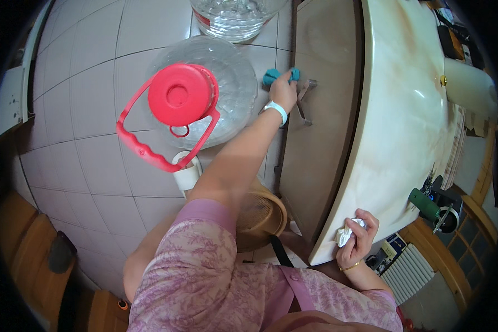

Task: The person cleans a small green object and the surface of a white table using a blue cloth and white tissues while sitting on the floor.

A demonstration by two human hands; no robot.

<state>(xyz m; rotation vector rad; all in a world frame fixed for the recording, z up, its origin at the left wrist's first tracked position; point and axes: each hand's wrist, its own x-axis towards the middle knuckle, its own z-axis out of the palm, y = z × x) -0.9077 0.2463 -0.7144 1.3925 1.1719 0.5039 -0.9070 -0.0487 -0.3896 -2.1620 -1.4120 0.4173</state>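
Observation:
My left hand [283, 92], with a pale band on its wrist, holds a teal cloth [272, 76] beside the metal handle [302, 103] of a brown cabinet front [315, 149]. Bits of the cloth stick out on both sides of the fingers; whether it touches the cabinet cannot be told. At the edge of a pale, marbled tabletop [392, 124], my right hand [359, 240] has its fingers around a crumpled silvery-white wad [345, 235]. A gold-coloured bracelet circles that wrist.
A large clear plastic jar [236, 95] with a red lid [178, 94] and carrying handle stands on the tiled floor [95, 103]. Behind it is another clear container [236, 25]. A tan bin [269, 228] sits below my left arm. A green cylinder [425, 204] lies on the tabletop.

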